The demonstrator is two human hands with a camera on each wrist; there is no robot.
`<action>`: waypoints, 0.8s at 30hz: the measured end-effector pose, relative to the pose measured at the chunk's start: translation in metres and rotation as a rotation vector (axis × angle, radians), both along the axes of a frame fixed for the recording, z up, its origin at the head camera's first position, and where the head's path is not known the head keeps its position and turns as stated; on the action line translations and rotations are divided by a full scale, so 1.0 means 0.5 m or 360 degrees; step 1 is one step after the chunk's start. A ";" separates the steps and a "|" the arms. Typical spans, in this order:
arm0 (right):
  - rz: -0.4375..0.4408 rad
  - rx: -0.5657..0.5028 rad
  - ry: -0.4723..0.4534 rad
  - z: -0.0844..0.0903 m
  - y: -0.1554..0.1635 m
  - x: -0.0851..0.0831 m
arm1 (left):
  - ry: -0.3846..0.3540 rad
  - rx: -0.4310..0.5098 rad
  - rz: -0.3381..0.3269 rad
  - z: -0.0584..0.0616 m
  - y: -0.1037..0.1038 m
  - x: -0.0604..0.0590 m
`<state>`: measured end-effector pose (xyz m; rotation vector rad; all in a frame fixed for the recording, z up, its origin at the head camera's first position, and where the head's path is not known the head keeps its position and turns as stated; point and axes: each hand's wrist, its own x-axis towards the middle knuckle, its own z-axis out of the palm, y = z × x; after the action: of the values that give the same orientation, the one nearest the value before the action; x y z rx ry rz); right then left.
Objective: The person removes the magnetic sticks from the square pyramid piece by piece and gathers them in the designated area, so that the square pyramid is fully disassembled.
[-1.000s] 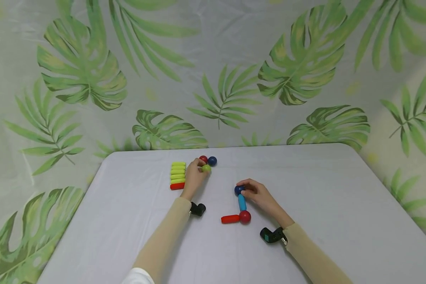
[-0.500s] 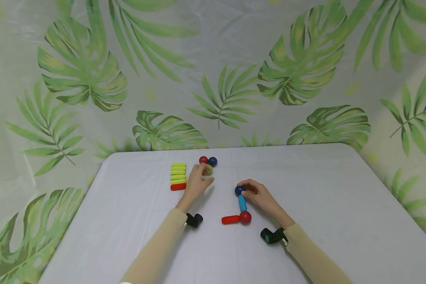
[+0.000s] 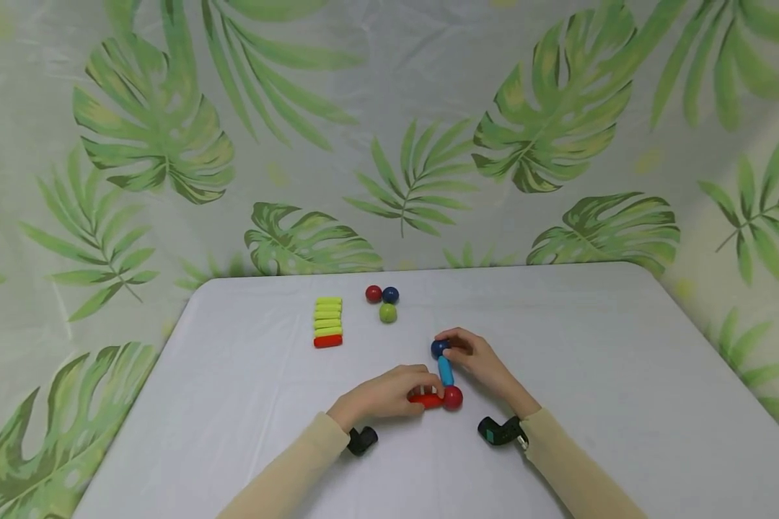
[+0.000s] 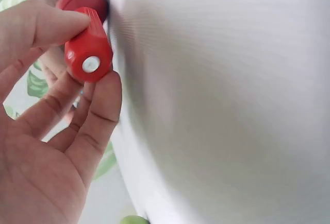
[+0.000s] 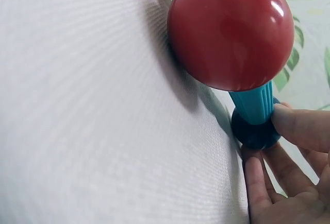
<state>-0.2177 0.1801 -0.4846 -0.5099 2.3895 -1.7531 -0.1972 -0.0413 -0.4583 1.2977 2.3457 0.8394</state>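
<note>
My left hand (image 3: 383, 395) pinches the red rod (image 4: 88, 49) between thumb and fingers, low in the centre of the head view, its far end against the red ball (image 3: 453, 397); my right hand (image 3: 477, 360) grips the dark blue ball (image 3: 438, 348) capping the blue rod (image 3: 445, 370) just above. Risk noted: the chain appears joined only at its ends, so any twist or uneven pull from either hand could break a joint. A freed ball would likely roll across the smooth table (image 3: 610, 346).
</note>
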 end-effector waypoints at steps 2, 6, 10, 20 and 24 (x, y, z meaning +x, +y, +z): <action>0.0005 0.0008 -0.0004 -0.001 0.000 0.000 | 0.0046 -0.0012 -0.0012 0.005 0.001 0.001; 0.0007 -0.0002 -0.0012 0.000 -0.001 0.002 | 0.0141 -0.0056 -0.0014 0.012 0.000 0.004; -0.0001 -0.0003 -0.0015 -0.003 -0.002 0.003 | 0.0154 -0.0080 0.0037 0.014 -0.016 0.010; -0.0018 0.0058 -0.0005 0.001 -0.001 0.004 | 0.0239 0.0091 0.0787 0.017 -0.162 -0.020; -0.0011 0.0041 -0.0011 0.003 0.000 0.004 | 0.0318 -0.0013 0.1067 0.010 -0.215 -0.040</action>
<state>-0.2154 0.1800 -0.4831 -0.4918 2.4092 -1.7214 -0.2171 -0.1486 -0.4532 0.5912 2.9938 0.9014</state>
